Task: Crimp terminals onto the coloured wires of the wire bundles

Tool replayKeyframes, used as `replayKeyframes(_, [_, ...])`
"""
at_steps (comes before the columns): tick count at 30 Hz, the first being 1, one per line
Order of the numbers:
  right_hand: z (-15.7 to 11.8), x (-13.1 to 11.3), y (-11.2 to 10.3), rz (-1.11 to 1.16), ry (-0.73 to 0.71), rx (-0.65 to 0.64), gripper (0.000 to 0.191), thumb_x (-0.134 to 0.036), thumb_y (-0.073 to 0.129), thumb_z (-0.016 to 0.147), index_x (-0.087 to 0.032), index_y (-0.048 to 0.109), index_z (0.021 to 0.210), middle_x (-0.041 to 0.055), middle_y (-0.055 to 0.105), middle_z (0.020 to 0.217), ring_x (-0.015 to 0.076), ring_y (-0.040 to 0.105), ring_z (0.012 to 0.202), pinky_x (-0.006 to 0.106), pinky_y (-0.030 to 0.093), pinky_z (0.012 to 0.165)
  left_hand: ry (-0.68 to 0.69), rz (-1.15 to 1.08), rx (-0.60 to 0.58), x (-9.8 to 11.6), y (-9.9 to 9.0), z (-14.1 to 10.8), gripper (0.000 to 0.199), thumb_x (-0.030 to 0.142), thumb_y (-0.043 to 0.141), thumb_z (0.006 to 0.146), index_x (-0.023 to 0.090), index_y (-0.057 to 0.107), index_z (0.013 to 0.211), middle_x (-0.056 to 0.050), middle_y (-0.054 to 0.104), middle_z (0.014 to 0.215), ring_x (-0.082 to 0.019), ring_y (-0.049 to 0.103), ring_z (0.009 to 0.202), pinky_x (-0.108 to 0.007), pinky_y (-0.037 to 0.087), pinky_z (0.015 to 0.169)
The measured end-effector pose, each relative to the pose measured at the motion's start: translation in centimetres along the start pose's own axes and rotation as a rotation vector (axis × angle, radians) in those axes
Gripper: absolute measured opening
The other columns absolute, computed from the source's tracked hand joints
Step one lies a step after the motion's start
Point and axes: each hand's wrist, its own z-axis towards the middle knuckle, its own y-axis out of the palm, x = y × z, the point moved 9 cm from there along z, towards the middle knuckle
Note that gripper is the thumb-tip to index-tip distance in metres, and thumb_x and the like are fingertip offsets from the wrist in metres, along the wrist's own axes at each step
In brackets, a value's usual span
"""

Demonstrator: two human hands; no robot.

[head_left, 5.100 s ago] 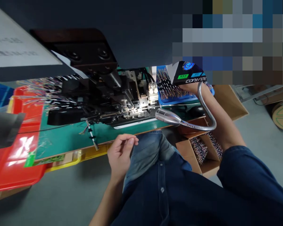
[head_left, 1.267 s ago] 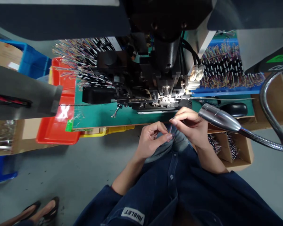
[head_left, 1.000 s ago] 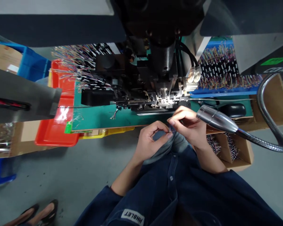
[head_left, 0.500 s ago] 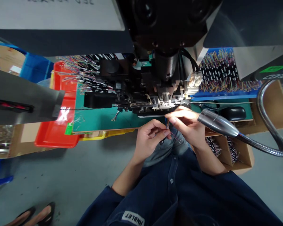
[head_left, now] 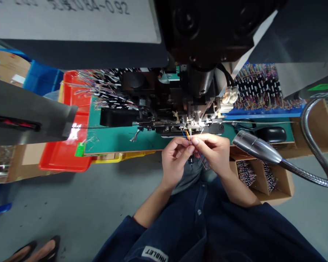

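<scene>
Thin coloured wires [head_left: 187, 135], blue, orange and white among them, fan out from my fingertips toward the machine head [head_left: 192, 118]. My left hand [head_left: 176, 156] pinches the bundle between thumb and forefinger. Right beside it, my right hand [head_left: 213, 149] pinches the same wires, and the two hands touch or nearly touch. Below my fingers hang a black connector piece [head_left: 190, 161] and more thin wires. Both hands are just in front of the machine's lit working point.
A metal flexible lamp [head_left: 257, 147] reaches in from the right. Red trays [head_left: 62, 156] stand at the left. Wire bundles lie in a blue tray [head_left: 265, 112] and a divided cardboard box [head_left: 282, 185]. A strip runs left from the machine. A person's feet [head_left: 47, 251] show at lower left.
My hands have come closer together at the machine, and the wire ends now spread upward toward it. The right hand has lowered slightly. The camera view has shifted a little.
</scene>
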Motion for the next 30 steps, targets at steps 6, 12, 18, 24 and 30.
replayKeyframes(6, [0.5,-0.9,-0.1,-0.122,0.005,0.043,0.029,-0.048,0.081,0.11,-0.025,0.098,0.111,0.002,0.079,0.075,0.0169,0.065,0.062,0.032,0.06,0.06,0.092,0.021,0.034,0.7,-0.5,0.5,0.026,0.041,0.097,0.1,0.023,0.079,0.1,-0.001,0.076,0.093,-0.015,0.072,0.085,-0.025,0.061,0.078])
replayKeyframes(12, [0.9,-0.3,0.6,-0.019,0.118,0.016,0.041,-0.058,0.081,0.107,-0.022,0.092,0.092,-0.0005,0.067,0.064,0.015,0.057,0.056,0.03,0.055,0.055,0.126,0.017,0.047,0.5,-0.7,0.7,0.023,0.039,0.096,0.101,0.024,0.079,0.099,0.0,0.075,0.092,-0.014,0.072,0.077,-0.026,0.064,0.073])
replayKeyframes(18, [1.2,1.4,0.5,0.078,0.189,0.045,0.041,-0.063,0.084,0.105,-0.024,0.093,0.095,-0.0037,0.052,0.056,0.0174,0.051,0.051,0.034,0.053,0.051,0.182,-0.021,0.081,0.6,-0.7,1.1,0.022,0.036,0.095,0.103,0.024,0.076,0.1,0.001,0.078,0.093,-0.014,0.076,0.069,-0.028,0.07,0.068])
replayKeyframes(24, [1.5,1.4,0.7,0.152,0.191,0.045,0.039,-0.059,0.087,0.105,-0.023,0.092,0.092,-0.0075,0.042,0.052,0.013,0.042,0.048,0.031,0.049,0.05,0.237,-0.029,0.118,1.1,-0.7,1.4,0.019,0.034,0.095,0.103,0.025,0.079,0.101,0.003,0.076,0.089,-0.012,0.076,0.067,-0.026,0.069,0.066])
replayKeyframes(30, [1.5,1.1,0.8,0.126,0.223,0.059,0.039,-0.059,0.086,0.104,-0.022,0.092,0.091,-0.0073,0.043,0.051,0.0128,0.042,0.048,0.032,0.051,0.051,0.256,-0.057,0.122,1.2,-0.7,1.4,0.016,0.031,0.096,0.102,0.025,0.081,0.101,0.003,0.077,0.093,-0.012,0.078,0.068,-0.024,0.069,0.065])
